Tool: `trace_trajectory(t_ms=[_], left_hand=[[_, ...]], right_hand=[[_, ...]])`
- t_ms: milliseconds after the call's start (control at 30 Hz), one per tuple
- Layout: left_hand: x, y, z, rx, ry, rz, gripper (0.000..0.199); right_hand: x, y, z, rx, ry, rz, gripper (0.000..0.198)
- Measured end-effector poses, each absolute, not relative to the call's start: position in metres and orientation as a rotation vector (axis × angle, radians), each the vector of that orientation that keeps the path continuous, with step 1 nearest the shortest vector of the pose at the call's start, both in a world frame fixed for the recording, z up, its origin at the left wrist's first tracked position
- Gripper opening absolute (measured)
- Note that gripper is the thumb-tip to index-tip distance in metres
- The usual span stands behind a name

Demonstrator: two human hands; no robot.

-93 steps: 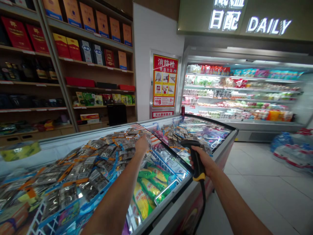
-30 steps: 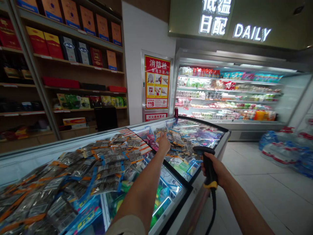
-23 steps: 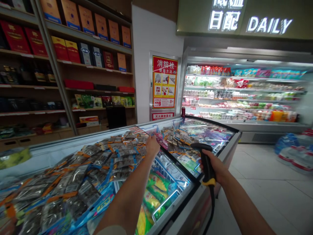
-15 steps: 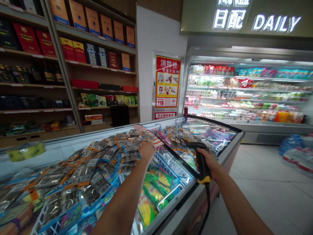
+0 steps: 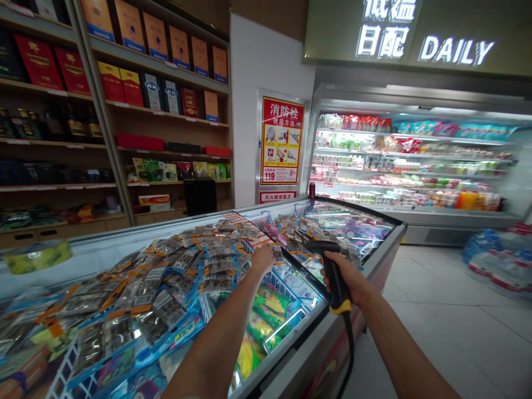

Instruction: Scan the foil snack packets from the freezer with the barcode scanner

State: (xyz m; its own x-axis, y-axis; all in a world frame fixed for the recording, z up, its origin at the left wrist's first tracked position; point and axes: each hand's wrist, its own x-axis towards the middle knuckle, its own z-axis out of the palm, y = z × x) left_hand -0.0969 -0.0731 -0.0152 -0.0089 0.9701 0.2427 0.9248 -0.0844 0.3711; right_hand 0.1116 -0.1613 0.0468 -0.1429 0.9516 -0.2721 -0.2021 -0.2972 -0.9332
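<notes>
My left hand (image 5: 262, 259) is closed on a small snack packet (image 5: 277, 254), whose silvery-brown end shows past the fingers. It is held over the chest freezer, near the edge of the sliding glass. A black and yellow barcode scanner (image 5: 337, 282) is in my right hand (image 5: 347, 277), its head tilted toward the left hand and its cable hanging down. Many similar packets (image 5: 141, 282) with orange and blue edges lie heaped in the freezer, left of my left hand. Green and yellow bags (image 5: 260, 321) lie in a wire basket below my left forearm.
The white rim of the chest freezer (image 5: 376, 282) runs along my right side. A red can (image 5: 312, 190) stands at its far corner. Shelves of boxes (image 5: 174, 105) rise behind on the left. A lit refrigerated case (image 5: 411, 166) and wrapped water bottles (image 5: 499, 260) are to the right.
My left hand has lifted off the heap and moved right, now with a packet in it. The scanner has shifted slightly left in the view, as has the background.
</notes>
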Motion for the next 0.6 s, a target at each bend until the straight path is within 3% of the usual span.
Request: trace_trajectory(t_ms=[267,433,600], left_hand=[[-0.089,-0.067,-0.021,1.965,2.059,0.792,0.055],[-0.089,-0.064,-0.024,1.952,1.982,0.867,0.050],[-0.088,-0.061,-0.024,1.850,1.759,1.125,0.061]], right_hand=[[0.113,-0.162,0.047,-1.201,-0.979,1.614,0.021],[0.118,-0.159,0.045,-1.188,-0.974,1.618,0.022],[0.122,-0.160,0.048,-1.134,-0.967,1.639,0.021]])
